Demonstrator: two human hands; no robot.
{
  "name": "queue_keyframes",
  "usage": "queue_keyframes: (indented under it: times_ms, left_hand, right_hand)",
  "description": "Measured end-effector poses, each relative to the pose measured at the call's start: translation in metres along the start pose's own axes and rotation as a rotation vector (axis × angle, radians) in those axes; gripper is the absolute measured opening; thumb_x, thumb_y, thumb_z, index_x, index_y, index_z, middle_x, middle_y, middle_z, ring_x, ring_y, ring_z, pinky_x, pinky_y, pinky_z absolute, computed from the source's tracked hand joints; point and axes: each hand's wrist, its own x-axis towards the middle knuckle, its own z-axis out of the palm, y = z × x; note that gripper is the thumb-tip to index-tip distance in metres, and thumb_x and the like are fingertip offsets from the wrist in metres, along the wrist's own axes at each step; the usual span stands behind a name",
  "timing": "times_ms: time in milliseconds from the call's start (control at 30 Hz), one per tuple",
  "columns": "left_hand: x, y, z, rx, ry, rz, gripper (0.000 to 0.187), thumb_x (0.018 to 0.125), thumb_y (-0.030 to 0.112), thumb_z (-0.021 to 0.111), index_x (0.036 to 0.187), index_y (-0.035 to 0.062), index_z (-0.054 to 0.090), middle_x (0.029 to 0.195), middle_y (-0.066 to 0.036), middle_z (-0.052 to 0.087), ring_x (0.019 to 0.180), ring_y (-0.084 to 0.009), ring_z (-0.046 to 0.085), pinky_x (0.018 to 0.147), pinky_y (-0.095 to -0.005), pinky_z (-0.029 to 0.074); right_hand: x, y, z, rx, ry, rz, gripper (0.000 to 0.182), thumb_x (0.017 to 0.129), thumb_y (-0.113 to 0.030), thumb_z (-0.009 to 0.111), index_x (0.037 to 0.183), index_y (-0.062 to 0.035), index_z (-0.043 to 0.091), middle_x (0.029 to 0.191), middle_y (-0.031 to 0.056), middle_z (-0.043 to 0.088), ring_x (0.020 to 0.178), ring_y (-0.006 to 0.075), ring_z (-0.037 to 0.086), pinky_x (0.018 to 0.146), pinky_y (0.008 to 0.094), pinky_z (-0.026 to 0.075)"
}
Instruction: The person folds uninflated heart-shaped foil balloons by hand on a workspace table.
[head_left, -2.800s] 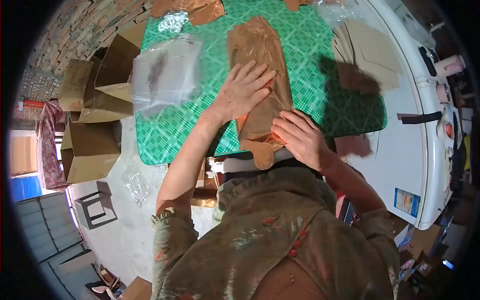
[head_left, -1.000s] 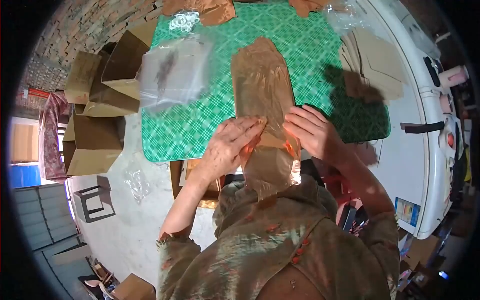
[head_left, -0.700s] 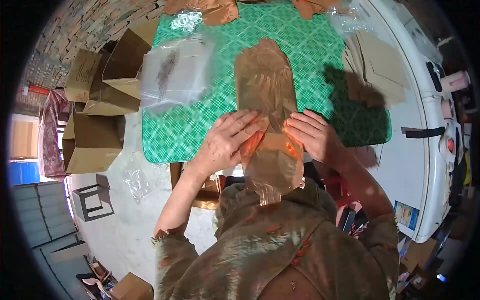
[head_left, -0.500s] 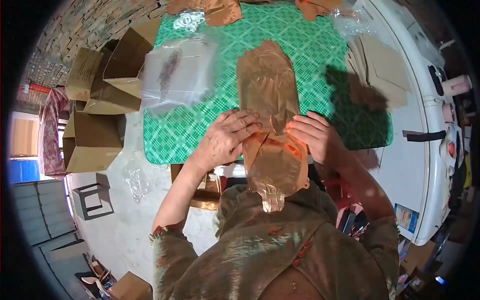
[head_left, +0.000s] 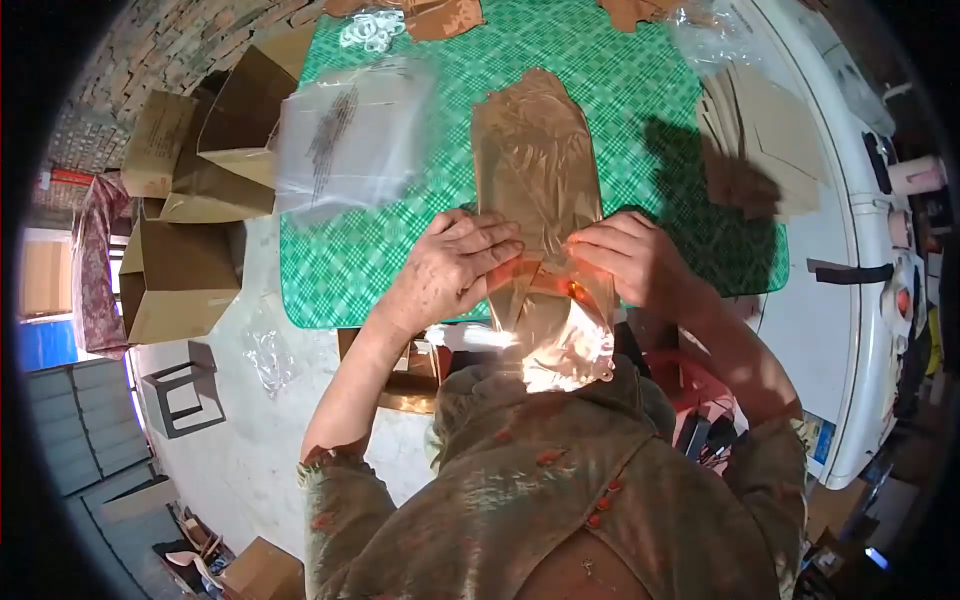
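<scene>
A shiny copper-brown sheet or bag (head_left: pixel 535 150) lies lengthwise on the green checked tablecloth (head_left: pixel 340 270), and its lower part hangs over the near edge toward my lap. My left hand (head_left: pixel 450 262) grips its left side, with thumb and fingers pressed on the material. On the opposite side, my right hand (head_left: pixel 632 258) pinches the material with its fingers together. Between the hands the sheet is creased and glows orange-red in places. Bright glare covers its lower end.
Clear plastic bags (head_left: pixel 350 140) lie left on the table, near white rings (head_left: pixel 372 32). Brown paper pieces (head_left: pixel 765 140) are stacked at the right. Open cardboard boxes (head_left: pixel 185 280) stand left of the table; a grey frame (head_left: pixel 185 390) is on the floor.
The hanging lower end of the copper-brown material has shifted and drawn up slightly, and now catches strong glare. Both hands keep nearly the same places on it.
</scene>
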Motion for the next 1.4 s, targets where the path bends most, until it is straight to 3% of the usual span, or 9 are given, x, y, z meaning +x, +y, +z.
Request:
queue_keyframes:
  times_ms: [300, 467, 600, 633, 733, 833, 933, 1267, 1400]
  left_hand:
    - [0.010, -0.022, 0.004, -0.254, 0.039, -0.119, 0.029, 0.092, 0.006, 0.069, 0.119, 0.0067, 0.079, 0.133, -0.007, 0.074, 0.122, -0.0282, 0.068, 0.107, -0.0412, 0.048]
    - [0.028, -0.016, 0.000, -0.393, 0.094, -0.413, 0.044, 0.087, 0.007, 0.073, 0.131, 0.0052, 0.073, 0.125, -0.011, 0.078, 0.118, -0.0337, 0.067, 0.105, -0.0407, 0.050]
    - [0.040, -0.020, 0.001, -0.582, 0.007, -0.814, 0.045, 0.102, 0.023, 0.073, 0.142, 0.0036, 0.063, 0.109, -0.010, 0.080, 0.098, -0.0163, 0.072, 0.093, -0.0332, 0.055]
    - [0.040, -0.018, 0.004, -0.633, 0.124, -0.716, 0.047, 0.108, 0.030, 0.068, 0.144, 0.0010, 0.060, 0.104, -0.011, 0.079, 0.093, -0.0096, 0.070, 0.088, -0.0290, 0.055]
    - [0.038, -0.026, 0.015, -0.600, 0.189, -0.705, 0.053, 0.101, 0.026, 0.071, 0.147, 0.0042, 0.055, 0.092, -0.014, 0.079, 0.082, -0.0284, 0.077, 0.078, -0.0392, 0.059]
    - [0.036, -0.023, 0.015, -0.707, 0.223, -0.728, 0.063, 0.105, 0.018, 0.071, 0.158, 0.0006, 0.043, 0.104, -0.011, 0.077, 0.100, -0.0156, 0.071, 0.092, -0.0327, 0.055]
    - [0.032, -0.019, 0.017, -0.516, 0.331, -0.619, 0.067, 0.103, 0.011, 0.071, 0.160, 0.0003, 0.039, 0.105, -0.011, 0.076, 0.102, -0.0178, 0.071, 0.094, -0.0348, 0.056]
    - [0.022, -0.007, 0.015, -0.255, 0.347, -0.689, 0.063, 0.095, 0.010, 0.078, 0.152, 0.0076, 0.054, 0.099, -0.007, 0.075, 0.098, -0.0211, 0.068, 0.097, -0.0391, 0.049]
    - [0.021, -0.004, 0.019, -0.128, 0.399, -0.650, 0.044, 0.092, 0.016, 0.081, 0.133, 0.0082, 0.066, 0.101, -0.006, 0.072, 0.100, -0.0254, 0.061, 0.096, -0.0414, 0.043]
  right_hand:
    - [0.018, 0.021, -0.008, 0.351, 0.051, 0.178, 0.031, 0.085, 0.003, 0.073, 0.115, -0.0011, 0.074, 0.102, 0.0108, 0.078, 0.086, 0.0293, 0.072, 0.077, 0.0370, 0.057]
    - [0.018, 0.049, 0.006, 0.764, 0.068, 0.534, 0.024, 0.095, -0.006, 0.071, 0.117, 0.0035, 0.072, 0.092, 0.0089, 0.077, 0.077, 0.0165, 0.071, 0.072, 0.0324, 0.059]
    - [0.037, 0.057, -0.011, 0.905, -0.163, 0.809, 0.025, 0.102, -0.017, 0.066, 0.112, 0.0052, 0.072, 0.096, 0.0060, 0.073, 0.080, 0.0134, 0.070, 0.070, 0.0300, 0.058]
    - [0.038, 0.058, -0.010, 0.894, -0.169, 0.832, 0.025, 0.104, -0.019, 0.065, 0.110, 0.0048, 0.072, 0.094, 0.0053, 0.072, 0.079, 0.0129, 0.070, 0.070, 0.0298, 0.058]
    - [0.044, 0.063, -0.009, 0.899, -0.219, 0.872, 0.028, 0.108, -0.023, 0.063, 0.111, 0.0035, 0.072, 0.093, 0.0055, 0.072, 0.080, 0.0122, 0.070, 0.069, 0.0293, 0.058]
    - [0.049, 0.060, -0.014, 0.975, -0.212, 0.905, 0.028, 0.108, -0.023, 0.062, 0.115, 0.0032, 0.071, 0.100, 0.0076, 0.075, 0.082, 0.0126, 0.070, 0.069, 0.0297, 0.059]
    - [0.049, 0.065, -0.012, 0.970, -0.230, 0.926, 0.028, 0.107, -0.021, 0.061, 0.118, 0.0035, 0.068, 0.106, 0.0093, 0.077, 0.085, 0.0130, 0.071, 0.070, 0.0297, 0.061]
    - [0.056, 0.065, -0.014, 0.953, -0.264, 0.970, 0.030, 0.106, -0.022, 0.058, 0.115, 0.0048, 0.066, 0.107, 0.0105, 0.077, 0.086, 0.0137, 0.071, 0.066, 0.0297, 0.062]
    - [0.056, 0.066, -0.010, 0.920, -0.277, 0.955, 0.031, 0.106, -0.024, 0.058, 0.116, 0.0043, 0.067, 0.103, 0.0096, 0.075, 0.083, 0.0139, 0.070, 0.066, 0.0300, 0.062]
